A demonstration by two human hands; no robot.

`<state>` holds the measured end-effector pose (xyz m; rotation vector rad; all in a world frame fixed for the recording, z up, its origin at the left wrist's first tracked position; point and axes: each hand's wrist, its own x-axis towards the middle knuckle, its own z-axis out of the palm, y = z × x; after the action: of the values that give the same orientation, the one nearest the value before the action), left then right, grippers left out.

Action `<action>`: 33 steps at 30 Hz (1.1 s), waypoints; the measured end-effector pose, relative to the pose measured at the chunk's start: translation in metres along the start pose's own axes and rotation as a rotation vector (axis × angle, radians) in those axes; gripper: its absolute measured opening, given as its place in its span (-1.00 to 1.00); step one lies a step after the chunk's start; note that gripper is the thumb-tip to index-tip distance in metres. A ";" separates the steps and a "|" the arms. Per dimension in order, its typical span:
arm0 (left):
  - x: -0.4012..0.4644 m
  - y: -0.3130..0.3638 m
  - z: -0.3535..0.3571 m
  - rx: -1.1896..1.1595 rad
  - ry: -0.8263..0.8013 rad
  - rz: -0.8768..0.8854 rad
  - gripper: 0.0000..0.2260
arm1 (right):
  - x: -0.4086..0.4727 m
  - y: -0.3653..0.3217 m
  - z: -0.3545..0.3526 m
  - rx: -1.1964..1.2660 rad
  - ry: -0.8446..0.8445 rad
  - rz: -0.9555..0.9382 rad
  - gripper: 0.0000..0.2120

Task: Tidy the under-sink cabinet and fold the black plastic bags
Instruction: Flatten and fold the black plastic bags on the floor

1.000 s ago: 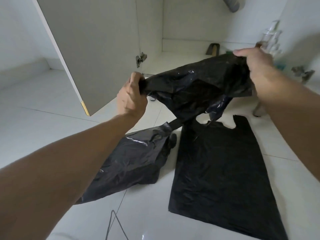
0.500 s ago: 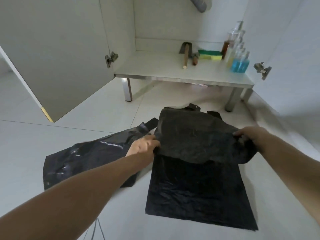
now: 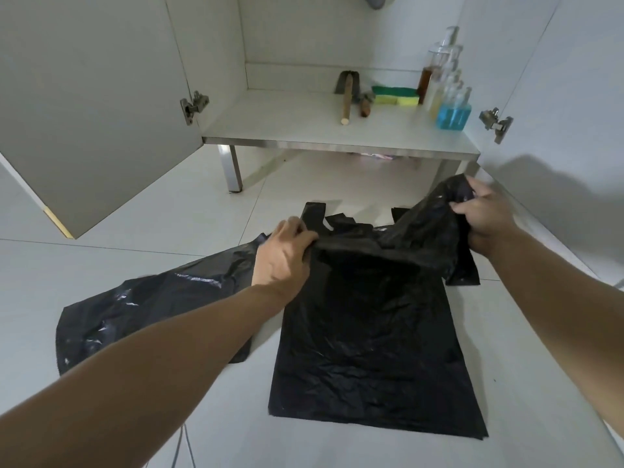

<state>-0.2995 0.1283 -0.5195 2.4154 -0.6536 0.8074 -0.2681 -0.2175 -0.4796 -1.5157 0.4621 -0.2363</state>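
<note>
- Cabinet shelf (image 3: 304, 130) at the far end of the floor (image 3: 169, 214), on metal legs, both doors open w/ hinges showing.
- On the shelf, back right corner: row of pump bottles (image 3: 445, 92), front one w/ blue liquid; green-yellow sponges (image 3: 395, 95) just left of them; wooden-handled tool (image 3: 347, 99) lying near the shelf's middle, a shorter brown piece beside it.
- Grey pipe end at the top edge, above the shelf.
- Flat black bag (image 3: 374, 359) spread on the floor mid-frame, handles toward the shelf. Crumpled black bag (image 3: 135, 312) lies left of it, partly under the left forearm.
- Third black bag (image 3: 405, 241) held up over the flat one's handle end, sagging btwn the hands.
- Left hand (image 3: 283, 255): palm down, grip closed, fingers curled over the bag's left edge.
- Right hand (image 3: 486, 217): raised higher, near the right door, grip closed, fingers bunching the bag's right corner.
- Both forearms stretched fwd from the bottom corners.
</note>
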 end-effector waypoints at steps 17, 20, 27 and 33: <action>-0.072 0.013 0.026 -0.679 -0.453 -1.263 -0.78 | -0.073 0.083 -0.014 -0.398 0.002 0.558 -0.80; -0.058 0.017 0.020 -1.062 -0.364 -1.501 -0.64 | -0.068 0.088 -0.014 -0.523 -0.008 0.530 -0.74; -0.045 0.008 0.014 -1.138 -0.309 -1.628 -0.80 | -0.067 0.090 -0.015 -0.583 -0.004 0.454 -0.72; -0.013 0.006 0.030 -0.812 -0.351 -1.424 -0.70 | -0.048 0.048 -0.004 -0.654 0.060 0.142 -0.66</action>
<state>-0.3001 0.1091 -0.5470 1.5996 0.5791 -0.4249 -0.3193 -0.1979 -0.5205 -2.1041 0.7388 -0.0127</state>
